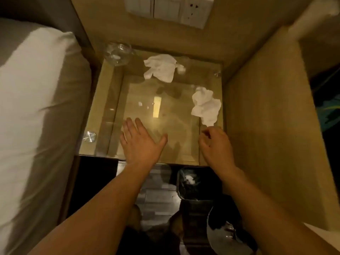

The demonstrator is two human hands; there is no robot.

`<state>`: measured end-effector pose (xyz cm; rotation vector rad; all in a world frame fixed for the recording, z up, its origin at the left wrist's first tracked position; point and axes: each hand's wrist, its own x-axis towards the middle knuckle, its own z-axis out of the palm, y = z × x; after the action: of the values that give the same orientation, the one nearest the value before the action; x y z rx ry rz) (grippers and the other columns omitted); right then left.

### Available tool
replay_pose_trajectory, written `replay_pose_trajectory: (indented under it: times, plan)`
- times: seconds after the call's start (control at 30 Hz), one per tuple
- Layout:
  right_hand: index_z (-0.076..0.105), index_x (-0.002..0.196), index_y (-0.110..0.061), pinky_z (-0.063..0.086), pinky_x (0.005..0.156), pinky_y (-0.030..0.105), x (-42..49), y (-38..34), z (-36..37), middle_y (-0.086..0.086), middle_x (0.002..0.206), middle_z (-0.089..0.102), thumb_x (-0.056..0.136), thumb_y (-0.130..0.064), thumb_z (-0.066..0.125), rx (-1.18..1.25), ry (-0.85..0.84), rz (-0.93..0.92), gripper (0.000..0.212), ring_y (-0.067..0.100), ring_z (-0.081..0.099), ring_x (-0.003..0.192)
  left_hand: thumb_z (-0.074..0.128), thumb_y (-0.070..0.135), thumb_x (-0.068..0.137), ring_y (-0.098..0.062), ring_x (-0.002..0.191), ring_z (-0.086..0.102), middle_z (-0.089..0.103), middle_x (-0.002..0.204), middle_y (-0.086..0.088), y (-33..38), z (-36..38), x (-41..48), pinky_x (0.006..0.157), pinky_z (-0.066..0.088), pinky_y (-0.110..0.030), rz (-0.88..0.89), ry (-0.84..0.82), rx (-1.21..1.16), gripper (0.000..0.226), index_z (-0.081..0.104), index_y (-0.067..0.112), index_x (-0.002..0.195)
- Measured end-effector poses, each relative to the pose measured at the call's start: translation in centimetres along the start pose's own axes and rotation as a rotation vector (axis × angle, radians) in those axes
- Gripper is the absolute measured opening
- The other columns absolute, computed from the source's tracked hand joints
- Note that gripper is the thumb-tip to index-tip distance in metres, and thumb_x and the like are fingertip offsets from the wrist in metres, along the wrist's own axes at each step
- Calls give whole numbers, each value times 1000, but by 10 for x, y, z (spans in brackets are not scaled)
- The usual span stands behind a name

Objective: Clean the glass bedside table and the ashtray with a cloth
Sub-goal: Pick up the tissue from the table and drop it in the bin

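Two hands at the glass bench (174,126).
Flat lay the left hand (141,144), fingers (138,124) straight; the right hand (217,146) curled loosely, gripping nothing, just beside a cloth (206,105).

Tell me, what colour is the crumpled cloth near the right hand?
White; the head view shows the cloth best.

The switch panel (168,10) is cut off by the top edge, and the bed (27,107) by the left edge. The ashtray (118,53) at the far left corner of the glass table (103,111) is blurred, and what lies inside it cannot be made out. Pale specks (140,103) on the glass are too small to be identified. The fingertips of the right hand (215,146) are curled under, so it cannot be told whether anything is pinched. The bin (193,183) below is partly hidden by the right forearm, and its contents are lost in shadow. Both forearms are cut off by the bottom edge.
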<state>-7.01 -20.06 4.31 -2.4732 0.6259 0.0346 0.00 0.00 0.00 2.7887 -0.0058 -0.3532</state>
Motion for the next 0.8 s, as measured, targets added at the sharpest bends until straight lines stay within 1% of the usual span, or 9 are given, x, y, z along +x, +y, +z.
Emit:
replay_pose_trajectory:
  times: [0.07, 0.13, 0.23, 0.33, 0.4, 0.5, 0.63, 0.73, 0.8]
  plan:
    - [65, 120, -11, 50, 87, 36, 20, 13, 14, 7, 116, 64, 98, -28, 58, -31, 57, -56, 28, 22, 58, 110, 37, 86, 86, -36, 159, 3, 8, 171, -23, -2, 23, 10, 127, 6, -55, -47, 26, 13, 116, 11, 4, 163]
    - [65, 123, -13, 42, 88, 31, 42, 22, 22, 8, 121, 64, 96, -28, 62, -80, 114, -101, 31, 25, 55, 114, 32, 87, 87, -37, 159, 2, 8, 171, -25, -5, 41, 18, 126, 3, -56, -52, 87, 79, 117, 11, 1, 162]
    - [61, 129, -24, 36, 94, 38, 73, 26, 26, 4, 137, 56, 91, -34, 64, -164, 186, -163, 40, 30, 46, 127, 34, 85, 87, -37, 159, 4, 11, 170, -28, -6, 56, 17, 127, 2, -57, -26, 147, 107, 116, 14, -2, 162]
    - [50, 142, -37, 30, 105, 48, 111, 24, 23, -2, 157, 37, 91, -44, 64, -221, 103, -165, 53, 29, 30, 143, 38, 83, 88, -38, 159, 5, 12, 169, -28, -6, 58, 17, 127, 4, -58, -20, 163, 126, 115, 14, -2, 161]
    - [47, 145, -38, 30, 108, 50, 133, 25, 24, -2, 161, 32, 93, -46, 63, -228, -3, -175, 55, 31, 29, 145, 39, 83, 88, -37, 159, 3, 11, 169, -28, -4, 58, 17, 127, 3, -58, -22, 161, 125, 115, 13, -2, 161]
    - [58, 137, -25, 38, 102, 39, 156, 36, 30, 4, 147, 47, 95, -40, 64, -262, -95, -219, 45, 33, 41, 131, 36, 84, 88, -37, 159, 3, 10, 170, -27, -3, 58, 18, 127, 4, -58, -29, 159, 150, 115, 12, -1, 162]
    - [67, 111, -4, 29, 81, 24, 155, 44, 38, 14, 115, 58, 98, -21, 62, -167, -40, -214, 22, 30, 54, 108, 34, 85, 88, -37, 159, 2, 9, 170, -27, -3, 60, 20, 127, 4, -58, -42, 158, 157, 115, 11, -1, 162]
    - [68, 101, -6, 31, 69, 18, 134, 44, 32, 6, 105, 58, 100, -20, 60, -39, -19, -126, 16, 17, 54, 93, 32, 87, 87, -36, 159, 2, 10, 170, -26, -2, 59, 21, 127, 4, -58, -46, 154, 164, 116, 11, 0, 162]
    - [68, 99, -12, 34, 68, 5, 108, 42, 21, -2, 103, 58, 100, -23, 61, 79, 24, -68, 14, 9, 56, 88, 33, 87, 87, -36, 159, 3, 11, 170, -26, -1, 57, 22, 127, 4, -58, -48, 156, 163, 116, 11, 0, 162]
